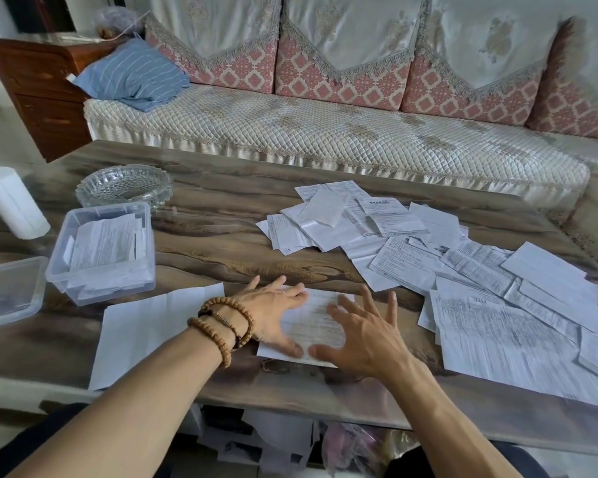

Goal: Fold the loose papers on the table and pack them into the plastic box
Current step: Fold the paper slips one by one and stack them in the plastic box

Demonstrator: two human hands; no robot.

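- Pressing a folded paper [311, 322] flat on the bench [221, 243], the left hand [273, 312] lies open on it, I think to hold the crease.
- The right hand [363, 329] hovers spread just above, gripping nothing.
- The plastic box [101, 270], left, already holds papers; the loose papers [463, 270] wait right.

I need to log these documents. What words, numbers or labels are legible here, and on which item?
None can be read.
Paper under the hands: printed lines, blurred.
Loose papers: dense print and headings, too small and blurred.
Papers in the box: print too faint.
White roll: no text visible.
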